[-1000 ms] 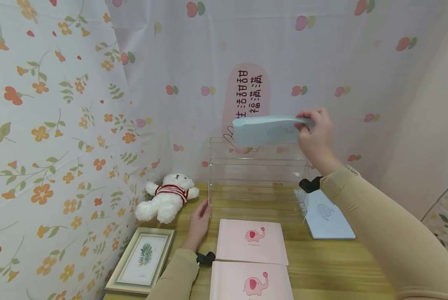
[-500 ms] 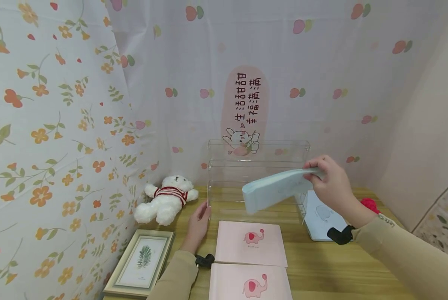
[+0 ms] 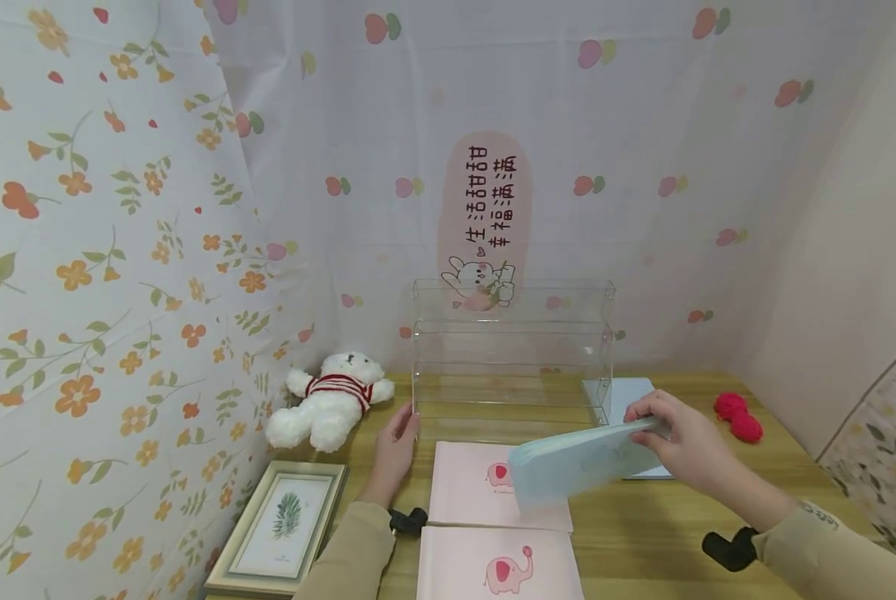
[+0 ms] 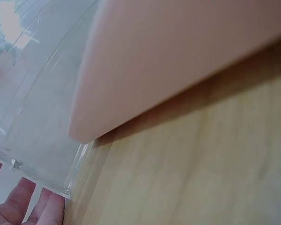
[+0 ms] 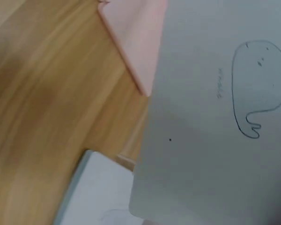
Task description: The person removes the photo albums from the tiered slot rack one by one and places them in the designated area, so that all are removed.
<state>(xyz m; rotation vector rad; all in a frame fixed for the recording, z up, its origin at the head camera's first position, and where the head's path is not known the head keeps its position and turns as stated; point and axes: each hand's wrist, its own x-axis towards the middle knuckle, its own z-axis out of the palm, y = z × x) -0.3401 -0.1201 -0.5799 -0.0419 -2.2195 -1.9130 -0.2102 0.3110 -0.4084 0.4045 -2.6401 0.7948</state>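
Note:
My right hand (image 3: 688, 450) pinches a light blue notebook (image 3: 575, 467) by its right edge, tilted above the table and partly over the upper pink notebook (image 3: 455, 483). In the right wrist view, a whale drawing shows on the held notebook (image 5: 192, 108). My left hand (image 3: 393, 454) touches the left side of a clear tiered display rack (image 3: 511, 287). In the left wrist view, its fingers (image 4: 19, 197) lie fairly straight along the clear side panel (image 4: 47, 108). A second pink notebook (image 3: 455, 567) with an elephant lies nearer me.
Another pale blue notebook (image 3: 629, 400) lies right of the rack, partly hidden behind my right hand. A red bundle (image 3: 738, 417) sits farther right. At left are a white teddy bear (image 3: 338, 396) and a framed leaf picture (image 3: 281, 525). A printed curtain (image 3: 643, 108) hangs behind.
My right hand has brought the light blue notebook down and rightward from in front of the rack's top toward the pink notebooks. My left hand stays at the rack's side.

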